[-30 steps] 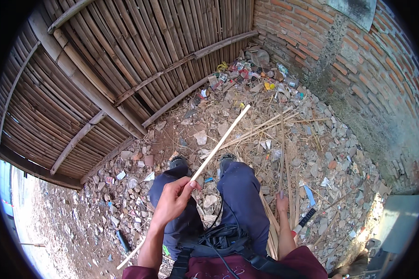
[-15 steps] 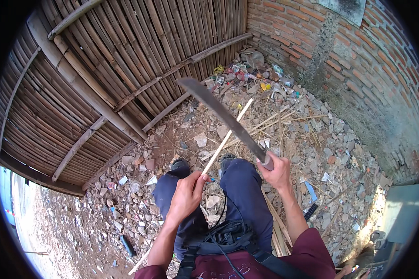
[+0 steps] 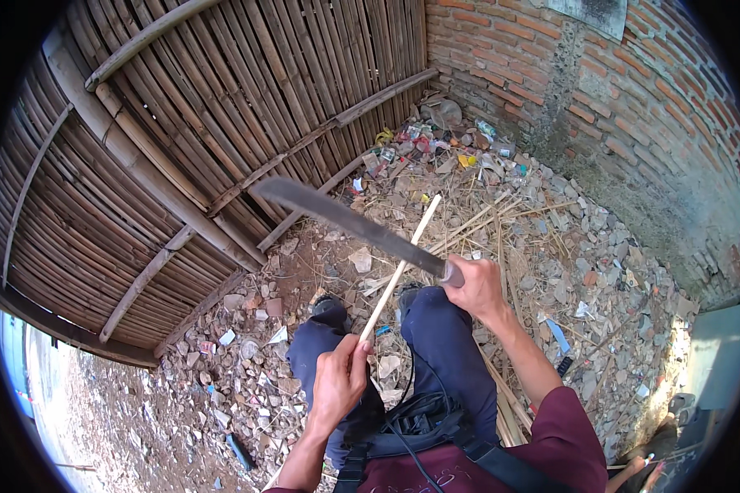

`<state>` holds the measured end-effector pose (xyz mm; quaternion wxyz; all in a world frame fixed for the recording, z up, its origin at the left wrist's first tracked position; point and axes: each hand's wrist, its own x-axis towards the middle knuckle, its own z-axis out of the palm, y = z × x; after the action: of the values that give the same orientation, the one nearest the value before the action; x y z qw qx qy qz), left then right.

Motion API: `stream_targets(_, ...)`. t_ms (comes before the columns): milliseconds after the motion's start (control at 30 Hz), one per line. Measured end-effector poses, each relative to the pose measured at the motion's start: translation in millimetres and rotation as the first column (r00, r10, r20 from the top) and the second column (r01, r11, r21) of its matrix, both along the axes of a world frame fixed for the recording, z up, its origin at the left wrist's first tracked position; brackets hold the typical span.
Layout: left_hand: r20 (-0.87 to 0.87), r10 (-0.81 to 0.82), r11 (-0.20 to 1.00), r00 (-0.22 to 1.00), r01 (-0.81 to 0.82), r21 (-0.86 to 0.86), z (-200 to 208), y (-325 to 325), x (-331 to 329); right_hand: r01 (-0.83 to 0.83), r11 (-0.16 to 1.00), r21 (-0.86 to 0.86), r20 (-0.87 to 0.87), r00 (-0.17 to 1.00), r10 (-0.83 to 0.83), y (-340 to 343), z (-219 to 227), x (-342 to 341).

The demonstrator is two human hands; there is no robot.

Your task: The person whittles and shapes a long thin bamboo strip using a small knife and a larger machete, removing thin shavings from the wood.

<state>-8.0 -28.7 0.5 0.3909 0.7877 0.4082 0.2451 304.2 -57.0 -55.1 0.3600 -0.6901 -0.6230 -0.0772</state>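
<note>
My left hand (image 3: 339, 380), above my left knee, is closed round the lower end of a pale, slender strip of wood or bamboo (image 3: 385, 299). The strip slants up and away to the right. My right hand (image 3: 478, 287) grips the handle of a machete (image 3: 355, 228) above my right knee. Its long dark blade points to the far left and crosses over the strip in this view. Whether blade and strip touch I cannot tell.
Stony ground with litter (image 3: 460, 156) surrounds my feet. Thin sticks (image 3: 477, 218) lie ahead, and pale strips (image 3: 510, 407) beside my right leg. A bamboo wall (image 3: 247, 99) stands left, a brick wall (image 3: 608, 99) right. Another person's hand (image 3: 633, 467) shows at lower right.
The machete has swung lower and to the left, its blade now flatter. My right hand has moved slightly left, and the strip's far end has dropped a little. Both grips are unchanged.
</note>
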Motion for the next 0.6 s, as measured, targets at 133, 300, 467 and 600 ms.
stream_targets(133, -0.019, 0.029, 1.0, 0.999, -0.029, -0.012, -1.0, 2.7, -4.0, 0.013, 0.998, 0.055, -0.073, 0.997, -0.009, 3.1, -0.1, -9.1)
stream_targets(300, 0.009, 0.058, 0.998, 0.998, -0.058, -0.024, 5.6, -2.0, -3.4, -0.111, 0.994, 0.024, 0.096, 0.989, 0.109, 8.3, 4.1, -3.6)
stream_targets(467, -0.008, 0.076, 0.997, 0.997, -0.076, 0.031, -5.0, 2.2, -8.2, -0.034, 0.999, -0.002, -0.031, 0.999, 0.034, 15.4, 2.9, -9.5)
stream_targets(600, 0.017, 0.038, 0.998, 0.999, -0.039, 0.056, -13.1, -3.3, -5.0, -0.136, 0.99, 0.044, 0.068, 0.989, 0.132, 12.5, -3.0, -15.6)
